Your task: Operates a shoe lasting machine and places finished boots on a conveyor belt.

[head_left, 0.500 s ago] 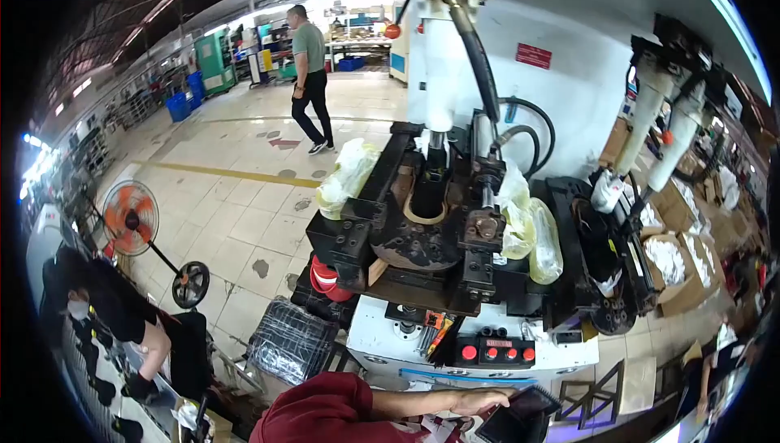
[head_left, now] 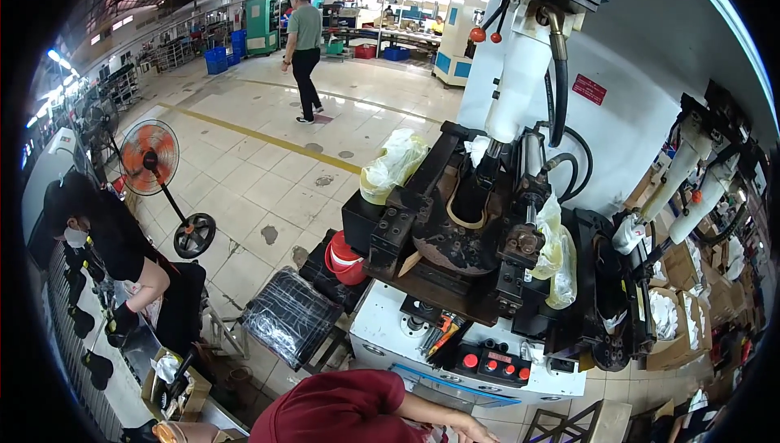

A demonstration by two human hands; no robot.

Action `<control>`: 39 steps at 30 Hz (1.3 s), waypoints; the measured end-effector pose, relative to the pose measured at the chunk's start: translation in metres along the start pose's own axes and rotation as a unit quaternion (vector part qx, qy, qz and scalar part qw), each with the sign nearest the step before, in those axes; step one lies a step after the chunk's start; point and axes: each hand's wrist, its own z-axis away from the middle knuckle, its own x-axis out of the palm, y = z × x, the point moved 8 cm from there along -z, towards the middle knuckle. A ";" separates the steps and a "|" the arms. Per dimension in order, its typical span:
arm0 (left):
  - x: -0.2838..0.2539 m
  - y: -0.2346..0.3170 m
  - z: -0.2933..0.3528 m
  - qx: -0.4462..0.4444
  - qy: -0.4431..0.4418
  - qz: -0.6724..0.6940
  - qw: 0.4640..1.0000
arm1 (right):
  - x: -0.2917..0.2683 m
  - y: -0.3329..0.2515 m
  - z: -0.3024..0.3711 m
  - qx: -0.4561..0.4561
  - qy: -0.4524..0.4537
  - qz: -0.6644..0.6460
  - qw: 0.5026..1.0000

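Note:
My left arm, in a maroon sleeve [head_left: 333, 402], reaches to the right along the lower edge. At its end my left hand [head_left: 471, 429] is cut off by the edge of the picture, so its fingers and anything in them are hidden. My right hand is out of view. Just beyond my left hand stands a white machine cabinet [head_left: 386, 321] with a row of red push buttons [head_left: 491, 366]. A tool with an orange handle [head_left: 445, 334] lies on the cabinet left of the buttons. Above sits a black press head with a dark shoe-shaped piece [head_left: 470, 199].
A wrapped black stool [head_left: 292, 313] and red bucket [head_left: 345, 258] stand left of the machine. Farther left are an orange fan [head_left: 149, 158] and a seated co-worker [head_left: 106, 240]. Another person [head_left: 305, 53] walks behind. Cardboard boxes [head_left: 682, 341] stand at right.
My view has shifted, and the machine appears farther right. My left hand has dropped toward the lower edge, and the dark rectangular object beside it has left view. The walking person has moved farther away.

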 end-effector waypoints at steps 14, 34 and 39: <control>-0.064 -0.081 0.075 -0.170 -0.008 -0.035 0.985 | -0.097 0.053 -0.115 0.031 -0.008 -0.338 0.941; -0.058 0.075 0.039 -0.074 0.167 -0.199 0.963 | 0.177 0.040 0.007 0.285 0.060 -0.512 0.808; 0.019 0.325 0.022 0.367 0.288 -0.421 0.778 | 0.227 0.067 0.027 0.414 0.042 -0.528 0.741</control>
